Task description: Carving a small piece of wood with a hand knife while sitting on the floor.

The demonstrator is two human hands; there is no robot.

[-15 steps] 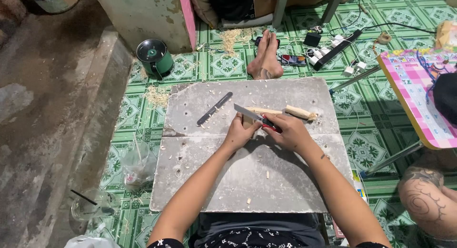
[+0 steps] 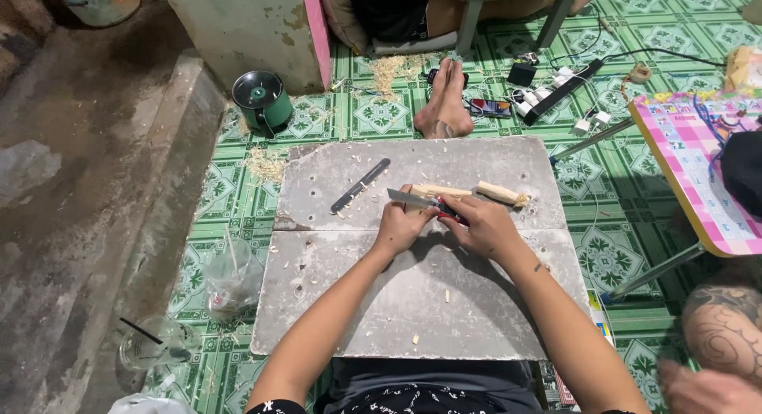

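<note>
**Carving a pale wooden stick on a grey slab**

Gripping a knife (image 2: 425, 200) with a red handle, the right hand (image 2: 482, 223) has its fingers (image 2: 464, 210) curled tight around the handle, and the bare blade points left across the top of the left hand (image 2: 403, 223). The left hand's fingers are closed around the near end of a pale wooden stick (image 2: 468, 192), pinning it against the grey worktop (image 2: 413, 303). The stick lies almost level, its far end reaching right past both hands and ending in a rough, splintered tip. Blade and stick meet just above the left hand's knuckles.

A dark flat file (image 2: 359, 185) rests on the worktop to the upper left of the hands, slanted and clear of them. Small pale shavings are scattered over the slab, and heaps of shavings (image 2: 266, 166) sit on the green patterned floor (image 2: 381, 116) beside its left corner.

Beyond the worktop, 2 bare feet (image 2: 444, 104) of another person rest on the floor. A green round tin (image 2: 262, 99) stands near the upper left corner of the slab. A black power strip (image 2: 562, 80) with plugs lies to the upper right, and a pink low table (image 2: 690, 176) stands at the right edge. A clear plastic bag (image 2: 230, 279) sits left of the slab.
</note>
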